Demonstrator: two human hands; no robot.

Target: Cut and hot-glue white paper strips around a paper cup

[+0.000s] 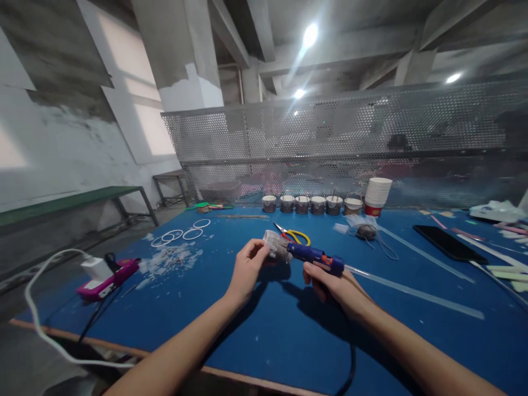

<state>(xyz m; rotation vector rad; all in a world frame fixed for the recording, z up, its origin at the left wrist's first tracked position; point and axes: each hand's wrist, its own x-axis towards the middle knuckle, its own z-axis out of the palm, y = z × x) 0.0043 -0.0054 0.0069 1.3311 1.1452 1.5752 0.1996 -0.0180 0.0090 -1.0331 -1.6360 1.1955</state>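
Note:
My left hand (246, 269) holds a small cup (277, 246) tilted on its side, its white rim near my fingers and its side wrapped in grey-brown material. In my right hand (336, 286) is a blue glue gun (315, 257), its tip against or very close to the cup. A long clear glue stick (412, 291) extends from the back of the gun to the right. Just behind the cup lie scissors (301, 236) with red and yellow handles. The gun's tip is partly hidden at the cup.
Several wrapped cups (302, 205) line the table's back edge beside a stack of paper cups (377, 192). White rings (192, 234) and scraps lie left, near a magenta power strip (108, 279). Grey twine (366, 232) and a black phone (449, 243) are right. A black cord hangs over the front edge.

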